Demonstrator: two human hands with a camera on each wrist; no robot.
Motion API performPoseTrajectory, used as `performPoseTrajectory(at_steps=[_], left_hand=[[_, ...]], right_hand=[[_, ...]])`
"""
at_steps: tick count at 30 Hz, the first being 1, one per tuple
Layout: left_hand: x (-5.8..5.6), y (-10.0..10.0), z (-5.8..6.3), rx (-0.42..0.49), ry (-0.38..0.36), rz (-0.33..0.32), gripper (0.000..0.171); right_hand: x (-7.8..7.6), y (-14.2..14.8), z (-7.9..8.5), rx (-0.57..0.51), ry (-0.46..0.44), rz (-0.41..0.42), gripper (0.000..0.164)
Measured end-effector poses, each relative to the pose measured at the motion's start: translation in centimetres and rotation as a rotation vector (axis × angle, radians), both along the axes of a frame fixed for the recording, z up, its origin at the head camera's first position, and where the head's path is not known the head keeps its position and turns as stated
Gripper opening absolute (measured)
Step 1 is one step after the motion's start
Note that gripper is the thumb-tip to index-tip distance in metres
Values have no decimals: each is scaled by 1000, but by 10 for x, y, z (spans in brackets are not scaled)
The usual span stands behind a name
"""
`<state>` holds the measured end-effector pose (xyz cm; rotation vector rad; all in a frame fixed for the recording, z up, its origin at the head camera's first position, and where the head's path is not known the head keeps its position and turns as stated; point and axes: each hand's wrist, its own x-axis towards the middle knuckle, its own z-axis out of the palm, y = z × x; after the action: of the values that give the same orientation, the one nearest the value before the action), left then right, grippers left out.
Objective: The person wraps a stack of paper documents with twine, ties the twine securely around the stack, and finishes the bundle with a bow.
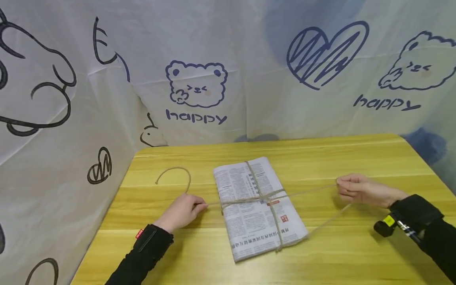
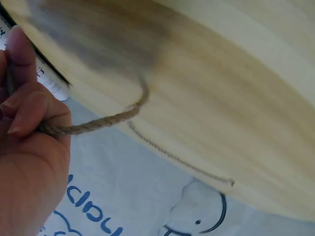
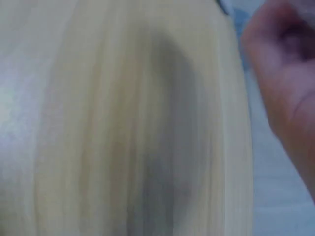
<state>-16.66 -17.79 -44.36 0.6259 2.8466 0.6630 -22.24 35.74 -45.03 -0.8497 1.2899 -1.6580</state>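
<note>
A flat stack of folded newspapers (image 1: 246, 225) lies slightly turned on the table, with twine (image 1: 253, 174) running along it and across it and meeting at a crossing on top. To its left, my left hand (image 1: 183, 211) grips one end of the twine, its fingers curled round it in the left wrist view. A loose tail (image 1: 178, 168) arcs beyond that hand onto the table. On the other side my right hand (image 1: 360, 190) pinches twine; one strand runs from it to the crossing, another slopes down to the stack's lower right corner.
The yellow wood-grain table (image 1: 320, 158) has rounded far corners. White cloth (image 1: 263, 114) with drawn bears and hearts hangs behind it and along the left side. Straps (image 1: 415, 213) sit on both wrists over black sleeves.
</note>
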Motion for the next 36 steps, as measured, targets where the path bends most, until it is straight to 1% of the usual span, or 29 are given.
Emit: performPoseTrajectory(at_steps=[2,3,5,6,9,11,14,16,17,18,19,20,21,22,24,25,26,28,30,31,33,34,36], left_hand=[[-1,-1,-2,-1,1,12,19],[-1,-2,-3,-4,1,18,19],[-1,-3,-4,-8,6,22,20],[-1,-3,-4,-9,8,24,20],[0,-3,-4,-13,14,30,20],[0,-3,-3,-17,14,35,20],[1,-3,-2,-39,17,42,19],[1,0,-2,-60,16,38,17],[1,2,-2,-68,9,40,17],[1,5,-2,-71,-4,44,17],[1,8,-1,-66,-16,50,19],[1,11,-1,-60,-29,57,22],[1,16,-1,-46,-47,60,27],[1,21,0,-28,-64,62,32],[2,30,1,-7,-79,56,39],[2,35,1,0,-76,47,41],[3,39,1,5,-77,38,42],[5,46,0,16,-70,26,39],[8,50,-1,38,-68,36,34],[9,52,-1,48,-68,53,30],[11,54,-2,51,-63,110,26],[12,55,-3,40,-61,144,28],[12,58,-5,10,-51,194,33]], right_hand=[[-1,6,2,-83,-82,52,43],[-2,9,3,-92,-107,67,46],[-3,14,6,-39,-66,60,47],[-3,16,8,18,-16,29,45],[-2,23,12,263,180,-103,35],[0,25,12,432,307,-196,35],[4,18,9,663,445,-318,36],[8,6,7,798,611,-399,31],[11,-2,6,854,711,-441,27],[13,-12,6,896,819,-483,23],[15,-23,5,915,926,-520,21],[18,-34,4,924,1019,-555,24],[21,-46,3,902,1095,-570,31],[23,-57,3,877,1142,-563,39],[27,-78,0,819,1217,-504,48],[29,-87,-2,788,1228,-455,48],[31,-95,-5,771,1238,-411,44],[32,-106,-10,749,1260,-346,29],[31,-112,-14,723,1270,-326,15],[30,-114,-16,705,1247,-333,14],[25,-116,-19,680,1164,-364,18],[22,-116,-19,664,1101,-385,20],[14,-116,-19,611,931,-415,18]])
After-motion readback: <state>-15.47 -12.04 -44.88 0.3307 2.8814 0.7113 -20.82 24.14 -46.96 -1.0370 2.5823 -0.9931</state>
